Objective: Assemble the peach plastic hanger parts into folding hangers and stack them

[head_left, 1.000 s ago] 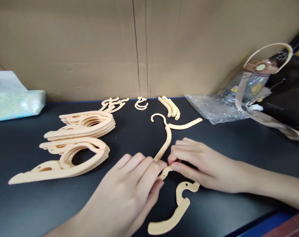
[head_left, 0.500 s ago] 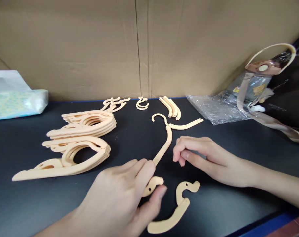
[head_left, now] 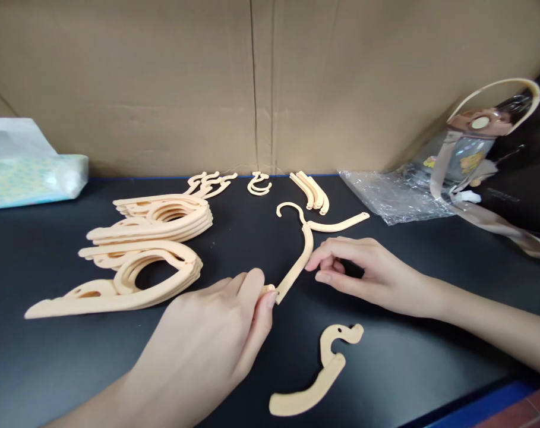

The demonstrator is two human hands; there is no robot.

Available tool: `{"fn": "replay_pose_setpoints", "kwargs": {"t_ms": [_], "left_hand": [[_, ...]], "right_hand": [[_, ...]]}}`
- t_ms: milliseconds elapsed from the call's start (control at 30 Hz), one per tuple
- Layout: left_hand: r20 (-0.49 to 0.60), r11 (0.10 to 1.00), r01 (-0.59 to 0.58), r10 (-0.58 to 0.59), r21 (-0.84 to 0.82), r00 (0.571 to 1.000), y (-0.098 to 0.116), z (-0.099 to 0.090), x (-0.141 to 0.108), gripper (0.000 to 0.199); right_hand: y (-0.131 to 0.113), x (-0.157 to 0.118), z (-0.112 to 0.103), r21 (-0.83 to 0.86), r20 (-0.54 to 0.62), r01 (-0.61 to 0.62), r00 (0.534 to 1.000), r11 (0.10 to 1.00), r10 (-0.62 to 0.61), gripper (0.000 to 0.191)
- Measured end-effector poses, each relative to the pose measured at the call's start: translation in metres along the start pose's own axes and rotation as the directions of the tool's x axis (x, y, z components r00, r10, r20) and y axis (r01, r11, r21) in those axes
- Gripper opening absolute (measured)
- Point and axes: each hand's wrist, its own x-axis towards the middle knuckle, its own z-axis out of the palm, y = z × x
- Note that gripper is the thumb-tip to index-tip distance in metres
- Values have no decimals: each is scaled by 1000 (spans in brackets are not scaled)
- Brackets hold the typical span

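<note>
My left hand (head_left: 211, 339) pinches a small cream piece (head_left: 268, 290), mostly hidden by the fingers, at the lower end of a cream hook-and-arm assembly (head_left: 302, 255). That assembly lies on the dark table with its hook toward the back and a second arm stretching right. My right hand (head_left: 372, 276) is beside the lower arm, fingers curled and slightly apart, its fingertip close to or touching the arm's edge; nothing shows between thumb and fingers. Nearer me lies a joined pair of curved cream pieces (head_left: 314, 386).
Two stacks of folded cream pieces (head_left: 163, 297) lie on the left. Loose curved parts (head_left: 312, 193) sit along the back edge by the cardboard (head_left: 163, 89). A tissue pack (head_left: 38, 178) is far left; plastic film (head_left: 385, 193) and a bottle (head_left: 470, 148) are at the back right.
My left hand has moved slightly up and left, bringing its piece to the arm's end, and the thumb has closed in. My right hand has shifted left to the arm.
</note>
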Motion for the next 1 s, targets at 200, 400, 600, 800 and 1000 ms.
{"fn": "replay_pose_setpoints", "kwargs": {"t_ms": [200,400,600,800,1000], "left_hand": [[17,995,24,-25,98,1000,1,6,-5,26],[3,982,36,-37,183,999,3,6,-3,38],[39,983,18,-25,184,999,2,6,-1,39],[69,990,26,-36,138,997,0,8,-1,37],[99,996,30,-37,79,994,-1,7,-2,30]], "right_hand": [[6,1,-3,-131,-5,147,989,980,-149,35],[8,4,-1,-259,-75,172,977,950,-198,16],[17,10,2,-378,37,148,989,914,-145,22],[16,12,3,-241,33,196,980,951,-194,14],[17,12,4,-208,8,192,981,959,-195,12]]}}
